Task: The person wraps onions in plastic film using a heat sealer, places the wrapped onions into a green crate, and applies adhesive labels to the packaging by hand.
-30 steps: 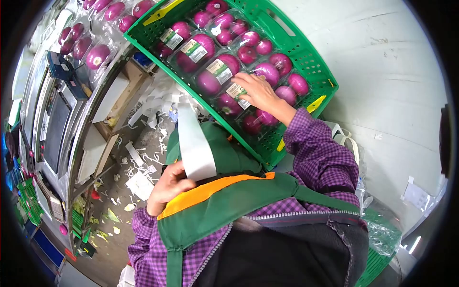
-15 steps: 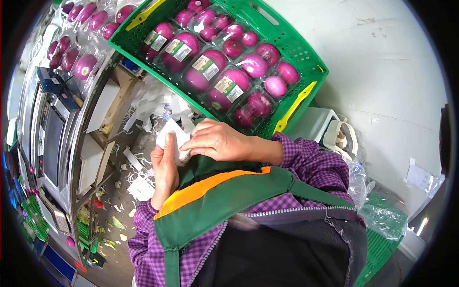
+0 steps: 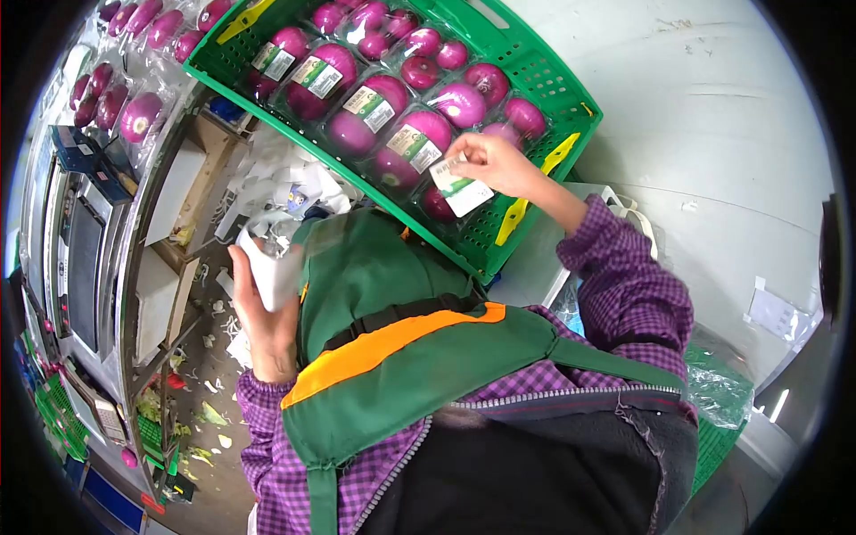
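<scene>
My right hand (image 3: 499, 165) pinches a white-and-green sticker label (image 3: 460, 189) at its upper edge. It is over the near corner of a green plastic crate (image 3: 330, 174), above a wrapped pack of red onions (image 3: 437, 205) that the label partly covers. Several other film-wrapped onion packs fill the crate, and the packs in the near row, such as one pack (image 3: 366, 116), carry similar labels. Lower left, in front of my green apron (image 3: 357, 259), my left hand (image 3: 263, 330) holds a curled piece of white label backing paper (image 3: 272, 276), slightly blurred.
More wrapped onions (image 3: 141, 116) lie on the bench at the upper left, near a dark blue device (image 3: 85, 160). White paper scraps (image 3: 312, 183) and vegetable trimmings (image 3: 212, 415) litter the floor. A pale wall (image 3: 687, 107) stands at the right. Yellow handles (image 3: 535, 192) are on the crate.
My hands were together at the white paper. My right hand has moved up and right to the crate with a label; my left has moved slightly left and down, keeping the paper.
</scene>
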`<state>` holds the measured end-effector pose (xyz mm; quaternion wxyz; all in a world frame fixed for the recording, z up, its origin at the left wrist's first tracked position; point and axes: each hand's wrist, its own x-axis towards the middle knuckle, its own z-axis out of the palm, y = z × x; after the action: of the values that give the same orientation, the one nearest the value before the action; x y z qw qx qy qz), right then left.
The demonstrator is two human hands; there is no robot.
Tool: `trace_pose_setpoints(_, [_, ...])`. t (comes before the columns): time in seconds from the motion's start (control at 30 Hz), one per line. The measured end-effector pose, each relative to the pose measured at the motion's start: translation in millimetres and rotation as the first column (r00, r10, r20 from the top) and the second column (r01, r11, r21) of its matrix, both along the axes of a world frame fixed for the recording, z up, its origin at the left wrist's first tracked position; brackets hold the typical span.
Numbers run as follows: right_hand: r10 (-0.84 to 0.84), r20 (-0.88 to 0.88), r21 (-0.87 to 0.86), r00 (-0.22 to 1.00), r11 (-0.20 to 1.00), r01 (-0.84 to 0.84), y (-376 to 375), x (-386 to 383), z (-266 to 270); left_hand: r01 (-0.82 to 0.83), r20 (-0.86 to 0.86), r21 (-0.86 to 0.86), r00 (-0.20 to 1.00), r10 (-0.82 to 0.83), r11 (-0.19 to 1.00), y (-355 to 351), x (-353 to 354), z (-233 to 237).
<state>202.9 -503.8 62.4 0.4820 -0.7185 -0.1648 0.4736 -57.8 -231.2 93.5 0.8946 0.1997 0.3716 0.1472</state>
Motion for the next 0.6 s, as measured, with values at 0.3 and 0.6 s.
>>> trace_pose_setpoints(0.3, [0.649, 0.582, -0.55, 0.49, 0.758, -0.351, -2.7, -0.7, -37.3, 0.589, 0.078, 0.037, 0.804, -0.59, 0.808, -23.9, -13.8, 27.0])
trace_pose_setpoints(0.6, [0.674, 0.703, -0.569, 0.228, 0.725, -0.388, -9.5, -8.4, -25.2, 0.636, -0.326, 0.416, 0.771, -0.547, 0.65, -33.1, -1.2, 12.0])
